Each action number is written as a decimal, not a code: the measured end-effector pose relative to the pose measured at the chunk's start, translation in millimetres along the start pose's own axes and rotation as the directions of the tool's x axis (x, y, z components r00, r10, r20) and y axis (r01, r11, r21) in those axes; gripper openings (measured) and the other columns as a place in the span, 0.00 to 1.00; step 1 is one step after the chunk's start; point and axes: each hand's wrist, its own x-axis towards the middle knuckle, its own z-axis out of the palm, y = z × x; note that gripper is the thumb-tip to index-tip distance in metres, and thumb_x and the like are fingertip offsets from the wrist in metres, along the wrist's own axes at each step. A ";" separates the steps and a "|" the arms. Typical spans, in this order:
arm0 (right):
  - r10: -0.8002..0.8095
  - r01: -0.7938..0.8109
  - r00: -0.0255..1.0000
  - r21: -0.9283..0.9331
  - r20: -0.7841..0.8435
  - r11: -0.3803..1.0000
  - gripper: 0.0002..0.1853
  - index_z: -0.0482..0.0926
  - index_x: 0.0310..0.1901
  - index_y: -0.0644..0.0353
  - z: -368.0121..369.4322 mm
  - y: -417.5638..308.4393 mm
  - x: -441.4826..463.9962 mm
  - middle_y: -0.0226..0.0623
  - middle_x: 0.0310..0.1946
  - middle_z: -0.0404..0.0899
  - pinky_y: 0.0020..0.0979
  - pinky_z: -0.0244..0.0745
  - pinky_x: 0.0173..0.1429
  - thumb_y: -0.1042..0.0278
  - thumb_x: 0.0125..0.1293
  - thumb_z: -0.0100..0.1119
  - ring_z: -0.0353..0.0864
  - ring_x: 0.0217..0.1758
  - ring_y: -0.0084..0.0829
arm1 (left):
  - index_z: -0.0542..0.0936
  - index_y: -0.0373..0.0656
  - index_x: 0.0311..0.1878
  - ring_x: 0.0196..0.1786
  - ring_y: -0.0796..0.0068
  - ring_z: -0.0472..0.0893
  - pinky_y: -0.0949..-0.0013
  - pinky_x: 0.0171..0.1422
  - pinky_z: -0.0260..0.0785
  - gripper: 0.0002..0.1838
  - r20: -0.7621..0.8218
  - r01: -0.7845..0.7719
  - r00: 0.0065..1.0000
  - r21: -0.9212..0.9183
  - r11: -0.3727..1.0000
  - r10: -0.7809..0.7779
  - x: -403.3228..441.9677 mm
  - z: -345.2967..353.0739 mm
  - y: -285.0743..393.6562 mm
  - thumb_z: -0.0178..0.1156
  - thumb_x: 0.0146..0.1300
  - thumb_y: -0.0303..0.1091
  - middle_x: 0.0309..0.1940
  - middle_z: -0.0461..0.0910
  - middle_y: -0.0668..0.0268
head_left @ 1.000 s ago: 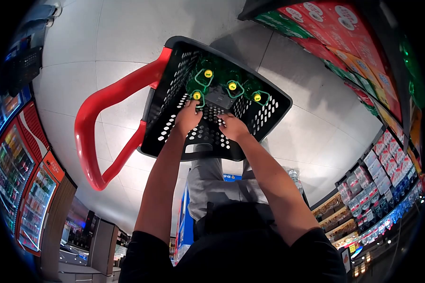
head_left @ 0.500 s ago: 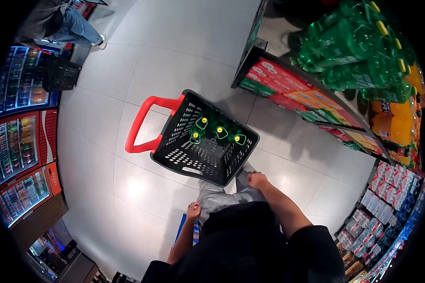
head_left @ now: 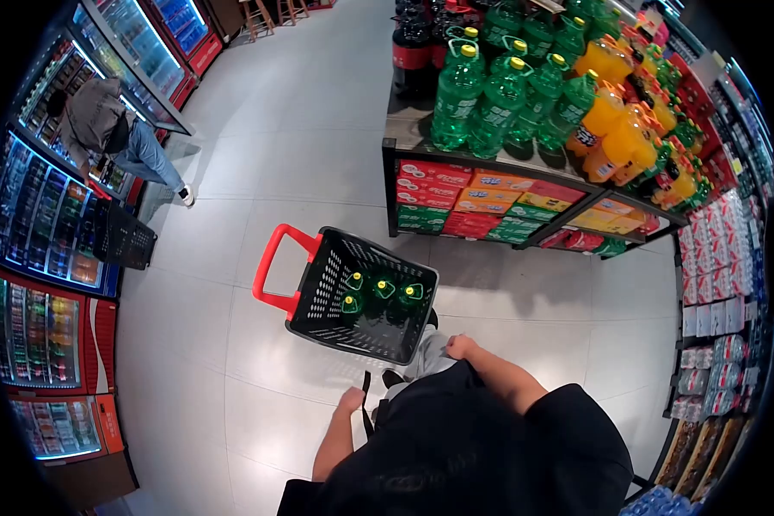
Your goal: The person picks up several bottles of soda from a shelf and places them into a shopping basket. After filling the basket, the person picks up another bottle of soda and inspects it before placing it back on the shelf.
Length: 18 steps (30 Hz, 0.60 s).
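Left hand (head_left: 350, 399) hangs beside a black strap (head_left: 366, 407); right hand (head_left: 459, 347) sits curled at the grey trousers (head_left: 428, 357). Can't tell if either grips anything. Drinks display (head_left: 411, 125) stands ahead, to the right. Black basket (head_left: 342, 337) is in front of the legs, red handle (head_left: 267, 262) leftward. Four green bottles (head_left: 411, 299) inside, yellow caps (head_left: 383, 284) up.

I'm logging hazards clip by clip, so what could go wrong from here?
The four green bottles leave space on the near side of the basket, so they might slide or tip if it moves sharply. Neither the left hand nor the right hand is on the red handle. The basket also sits close to the grey trouser leg, a possible trip.
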 end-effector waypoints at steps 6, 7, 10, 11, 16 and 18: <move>0.247 -0.238 0.961 0.085 -0.122 0.967 0.21 0.80 0.50 0.40 38.2 -5.6 -89.4 0.46 0.57 0.70 0.49 0.67 0.63 0.49 0.54 0.53 0.68 0.60 0.54 | 0.77 0.40 0.42 0.28 0.78 0.77 0.73 0.30 0.69 0.12 -0.289 -0.001 0.899 -0.752 0.659 -0.328 -13.2 -37.4 21.0 0.52 0.64 0.38 0.28 0.79 0.65; 0.247 -0.237 0.962 0.091 -0.119 0.967 0.21 0.80 0.50 0.41 39.4 -2.6 -95.0 0.46 0.56 0.72 0.49 0.66 0.63 0.49 0.54 0.53 0.69 0.60 0.53 | 0.76 0.42 0.43 0.28 0.79 0.77 0.74 0.28 0.68 0.11 -0.226 0.052 0.916 -0.752 0.657 -0.331 -19.8 -28.9 15.2 0.51 0.65 0.38 0.30 0.78 0.66; 0.260 -0.249 0.962 0.124 -0.080 0.961 0.19 0.83 0.46 0.42 71.0 40.7 -80.0 0.45 0.54 0.75 0.48 0.64 0.63 0.50 0.53 0.54 0.69 0.60 0.50 | 0.78 0.40 0.31 0.23 0.74 0.78 0.70 0.22 0.68 0.11 -0.080 0.226 0.934 -0.622 0.750 -0.348 -49.1 14.8 -3.4 0.52 0.62 0.37 0.23 0.79 0.64; 0.271 -0.260 0.960 0.131 -0.070 0.957 0.19 0.83 0.45 0.42 75.2 52.8 -79.9 0.45 0.54 0.75 0.47 0.64 0.64 0.51 0.53 0.54 0.69 0.60 0.49 | 0.79 0.39 0.28 0.24 0.68 0.80 0.64 0.23 0.70 0.09 0.061 0.242 0.969 -0.422 0.873 -0.239 -54.6 33.4 -21.1 0.54 0.56 0.35 0.23 0.80 0.59; 0.380 -0.380 0.924 0.151 0.025 0.913 0.22 0.82 0.50 0.39 56.7 65.0 -149.0 0.43 0.61 0.70 0.48 0.66 0.63 0.49 0.52 0.57 0.68 0.61 0.52 | 0.80 0.39 0.31 0.30 0.59 0.82 0.56 0.32 0.73 0.12 0.376 0.327 0.882 -0.051 0.944 -0.285 -101.3 90.7 -2.0 0.55 0.53 0.37 0.28 0.81 0.53; 0.394 -0.391 0.919 0.192 0.027 0.900 0.23 0.81 0.51 0.38 58.0 87.7 -158.4 0.43 0.59 0.72 0.48 0.66 0.62 0.49 0.52 0.57 0.69 0.62 0.49 | 0.80 0.38 0.32 0.32 0.57 0.82 0.56 0.34 0.73 0.13 0.389 0.356 0.862 -0.013 0.934 -0.324 -97.9 96.8 26.0 0.54 0.53 0.39 0.30 0.81 0.52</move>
